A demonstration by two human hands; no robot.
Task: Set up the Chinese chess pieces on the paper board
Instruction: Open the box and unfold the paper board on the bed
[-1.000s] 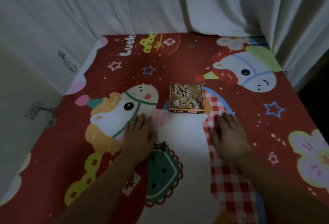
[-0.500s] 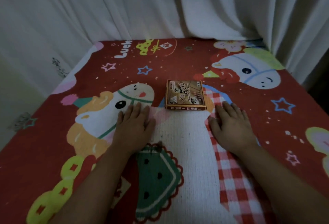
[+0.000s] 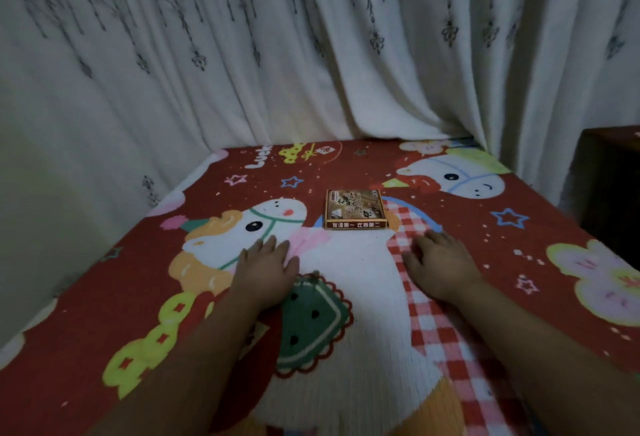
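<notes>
A closed brown chess box [image 3: 355, 209] with Chinese lettering lies flat on the red cartoon-print blanket [image 3: 363, 165], a little beyond my hands. My left hand [image 3: 265, 267] rests palm down on the blanket, below and left of the box, fingers slightly apart and holding nothing. My right hand [image 3: 441, 264] lies palm down to the box's lower right, also holding nothing. Neither hand touches the box. No paper board or loose pieces are in view.
White patterned curtains [image 3: 311, 55] hang along the far and left edges of the blanket. A dark wooden piece of furniture [image 3: 613, 179] stands past the right edge.
The view has tilted up, showing more curtain. Both hands stay flat on the blanket in about the same places near the box.
</notes>
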